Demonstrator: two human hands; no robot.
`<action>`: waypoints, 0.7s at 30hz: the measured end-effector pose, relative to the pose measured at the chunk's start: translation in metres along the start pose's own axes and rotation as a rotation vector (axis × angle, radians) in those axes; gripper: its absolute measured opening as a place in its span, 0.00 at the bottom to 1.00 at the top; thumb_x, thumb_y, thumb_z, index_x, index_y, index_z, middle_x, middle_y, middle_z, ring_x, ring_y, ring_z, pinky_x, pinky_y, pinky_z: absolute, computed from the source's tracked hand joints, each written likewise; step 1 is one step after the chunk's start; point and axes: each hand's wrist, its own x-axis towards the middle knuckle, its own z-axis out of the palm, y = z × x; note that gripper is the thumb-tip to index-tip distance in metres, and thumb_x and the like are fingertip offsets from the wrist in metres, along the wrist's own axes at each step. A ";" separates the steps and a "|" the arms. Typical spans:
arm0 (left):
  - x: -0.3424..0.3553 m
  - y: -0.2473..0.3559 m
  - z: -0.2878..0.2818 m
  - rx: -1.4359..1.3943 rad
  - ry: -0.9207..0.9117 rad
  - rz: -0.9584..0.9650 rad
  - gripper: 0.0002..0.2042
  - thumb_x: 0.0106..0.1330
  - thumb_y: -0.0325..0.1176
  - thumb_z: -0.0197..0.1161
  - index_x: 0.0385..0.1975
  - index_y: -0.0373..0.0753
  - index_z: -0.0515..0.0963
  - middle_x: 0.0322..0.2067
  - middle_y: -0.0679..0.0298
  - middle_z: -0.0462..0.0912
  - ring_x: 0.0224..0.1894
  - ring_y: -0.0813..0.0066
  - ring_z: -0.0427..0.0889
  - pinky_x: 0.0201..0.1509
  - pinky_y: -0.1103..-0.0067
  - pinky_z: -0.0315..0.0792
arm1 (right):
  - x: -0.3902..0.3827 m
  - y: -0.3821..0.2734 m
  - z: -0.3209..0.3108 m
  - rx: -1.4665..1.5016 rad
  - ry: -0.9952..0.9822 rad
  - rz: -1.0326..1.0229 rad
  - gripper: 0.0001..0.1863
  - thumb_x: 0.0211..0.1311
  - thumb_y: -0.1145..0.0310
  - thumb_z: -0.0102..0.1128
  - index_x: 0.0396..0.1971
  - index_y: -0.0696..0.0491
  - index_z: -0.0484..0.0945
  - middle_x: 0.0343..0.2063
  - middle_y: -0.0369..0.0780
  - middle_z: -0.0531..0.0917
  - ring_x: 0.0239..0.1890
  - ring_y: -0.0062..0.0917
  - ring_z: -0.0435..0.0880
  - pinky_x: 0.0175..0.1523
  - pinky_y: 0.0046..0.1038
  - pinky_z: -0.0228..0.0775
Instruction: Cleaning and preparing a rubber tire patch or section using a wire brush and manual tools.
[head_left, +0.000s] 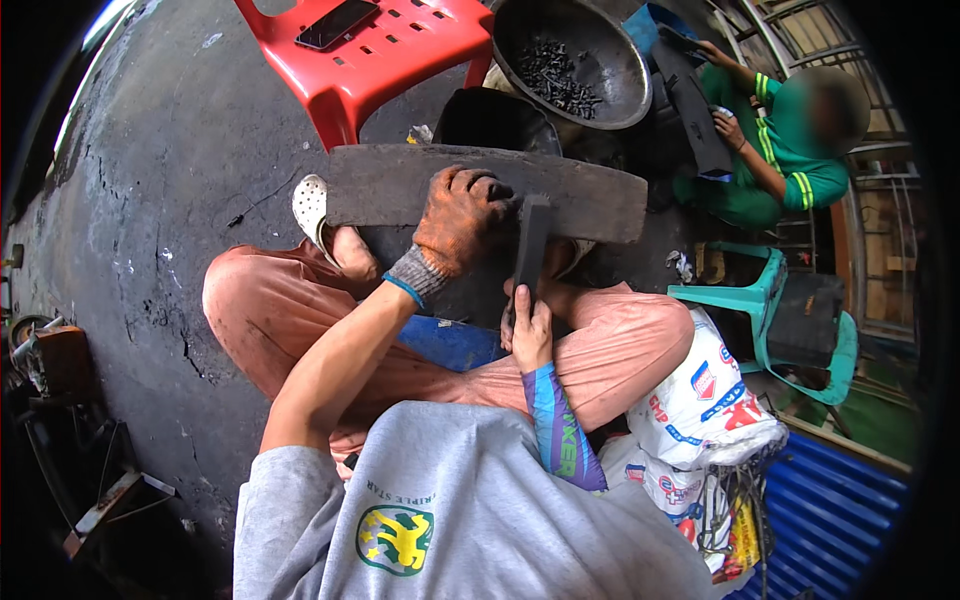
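A worn dark plank [390, 187] lies crosswise in front of my bent knees. On its middle rests my left hand [458, 218] in a dirty orange glove with a grey cuff. Its fingers are curled; whatever they pinch is hidden. My bare right hand [529, 328], below a blue and purple arm sleeve, is closed around the lower end of a dark flat knife-like bar [534, 235]. The bar points away from me, its far end over the plank just right of the glove. Its exact kind cannot be told.
Beyond the plank stand a black bucket [497, 118], a metal basin [628, 70] with small black pieces, and a red chair [385, 55] carrying a phone [337, 22]. A co-worker [790, 145] in green sits far right with a dark board. White sacks [690, 400] and a teal stool [765, 300] are at right.
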 end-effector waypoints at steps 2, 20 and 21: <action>0.001 -0.003 0.001 0.008 0.013 0.000 0.13 0.62 0.42 0.63 0.44 0.51 0.87 0.53 0.63 0.81 0.61 0.58 0.75 0.70 0.59 0.62 | -0.018 0.010 -0.005 -0.060 0.000 0.009 0.29 0.76 0.40 0.46 0.35 0.56 0.72 0.10 0.34 0.66 0.08 0.17 0.63 0.13 0.21 0.54; -0.001 0.010 0.013 0.039 -0.006 0.074 0.18 0.60 0.43 0.65 0.52 0.59 0.83 0.55 0.69 0.80 0.62 0.64 0.73 0.69 0.61 0.62 | -0.009 0.000 -0.008 -0.032 0.142 -0.020 0.25 0.76 0.45 0.50 0.34 0.55 0.75 0.12 0.30 0.66 0.10 0.13 0.65 0.15 0.20 0.55; 0.003 0.009 0.011 0.043 -0.006 0.075 0.18 0.60 0.43 0.65 0.52 0.59 0.83 0.55 0.69 0.80 0.62 0.64 0.73 0.69 0.61 0.62 | -0.019 0.014 -0.015 -0.025 0.146 -0.047 0.25 0.77 0.46 0.49 0.39 0.56 0.78 0.13 0.30 0.67 0.11 0.12 0.64 0.15 0.19 0.55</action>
